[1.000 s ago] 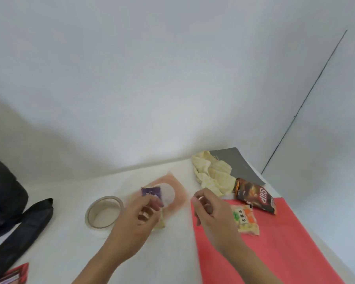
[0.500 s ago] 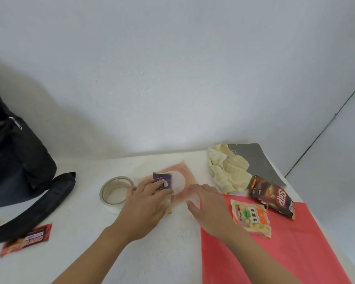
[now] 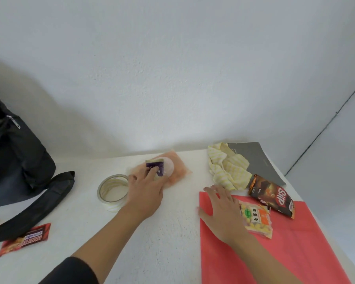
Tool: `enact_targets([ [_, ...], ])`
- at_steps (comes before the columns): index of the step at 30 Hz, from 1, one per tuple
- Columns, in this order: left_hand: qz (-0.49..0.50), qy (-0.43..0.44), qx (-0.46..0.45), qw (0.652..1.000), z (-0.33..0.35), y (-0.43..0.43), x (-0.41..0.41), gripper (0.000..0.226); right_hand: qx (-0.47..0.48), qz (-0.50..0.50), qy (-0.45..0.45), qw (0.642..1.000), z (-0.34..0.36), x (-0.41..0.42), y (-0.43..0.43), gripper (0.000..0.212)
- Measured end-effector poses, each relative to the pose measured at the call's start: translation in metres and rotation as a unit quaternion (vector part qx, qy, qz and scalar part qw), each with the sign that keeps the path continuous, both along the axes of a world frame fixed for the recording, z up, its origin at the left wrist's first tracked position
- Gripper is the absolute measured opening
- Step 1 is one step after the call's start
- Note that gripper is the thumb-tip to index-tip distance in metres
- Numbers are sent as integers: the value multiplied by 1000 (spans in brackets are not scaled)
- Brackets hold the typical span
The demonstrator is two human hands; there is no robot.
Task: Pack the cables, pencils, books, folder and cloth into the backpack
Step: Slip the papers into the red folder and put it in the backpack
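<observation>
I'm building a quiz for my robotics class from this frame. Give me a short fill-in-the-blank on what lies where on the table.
1. The flat red paper folder lies under the person's ____ hand.
2. The left hand rests beside the clear roll of ____.
3. The yellow-striped crumpled cloth lies partly over a flat ____ board.
4. The black fabric backpack stands at the table's ____ side.

Missing words: right; tape; grey; left
</observation>
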State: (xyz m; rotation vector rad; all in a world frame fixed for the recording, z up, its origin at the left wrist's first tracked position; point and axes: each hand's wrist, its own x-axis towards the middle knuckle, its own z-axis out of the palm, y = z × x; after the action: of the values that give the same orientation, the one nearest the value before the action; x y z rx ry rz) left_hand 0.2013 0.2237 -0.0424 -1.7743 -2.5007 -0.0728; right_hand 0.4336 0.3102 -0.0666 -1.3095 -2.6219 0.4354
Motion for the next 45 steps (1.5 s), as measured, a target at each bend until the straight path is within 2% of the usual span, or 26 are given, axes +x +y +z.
enact_targets([
  [2, 7, -12, 4, 1000, 1, 2, 6, 47, -13, 22, 0, 1000, 4, 7, 6, 56],
  [4, -10, -27, 31, 999, 5, 5, 18, 49, -37, 47, 49, 997, 9, 11, 10, 45],
  [6, -39, -44, 84, 995, 8, 9, 34, 35, -45, 42, 119, 991, 15, 14, 9, 32],
  [8, -92, -94, 115, 985, 11, 14, 52, 24, -7, 20, 174, 985, 16, 20, 10, 18],
  [9, -117, -139, 103, 978, 13, 18, 64, 27, 23, 8, 186, 982, 16, 27, 11, 15],
  [11, -135, -231, 30, 963, 11, 27, 80, 46, 57, -17, 176, 983, 14, 40, 13, 12],
  [13, -135, -263, -50, 954, 6, 38, 90, 75, 61, -38, 141, 987, 9, 57, 16, 17],
  [15, -133, -254, -84, 954, -1, 47, 96, 91, 37, -33, 93, 994, 2, 72, 18, 32],
  [18, -115, -271, -87, 952, -5, 56, 103, 91, -17, 9, 60, 998, -6, 86, 16, 48],
  [21, -102, -294, -113, 944, -4, 59, 105, 86, -31, 34, 104, 994, -8, 89, 12, 49],
  [26, -104, -275, -129, 947, 4, 45, 94, 89, -20, 44, 148, 988, -8, 91, 7, 45],
  [29, -89, -229, -148, 958, 13, 32, 75, 91, 43, 1, 144, 989, -9, 94, 7, 24],
  [31, -77, -204, -154, 964, 19, 23, 62, 89, 24, 6, 156, 987, -6, 93, 8, 9],
  [34, -73, -177, -145, 971, 20, 9, 51, 81, 17, 63, 169, 983, -2, 89, 11, 27],
  [39, -63, -179, -85, 978, 24, -5, 40, 61, -12, 69, 207, 976, -2, 74, 21, 32],
  [45, -59, -156, -23, 986, 30, -12, 32, 65, 11, 93, 321, 942, 38, 28, 31, 29],
])
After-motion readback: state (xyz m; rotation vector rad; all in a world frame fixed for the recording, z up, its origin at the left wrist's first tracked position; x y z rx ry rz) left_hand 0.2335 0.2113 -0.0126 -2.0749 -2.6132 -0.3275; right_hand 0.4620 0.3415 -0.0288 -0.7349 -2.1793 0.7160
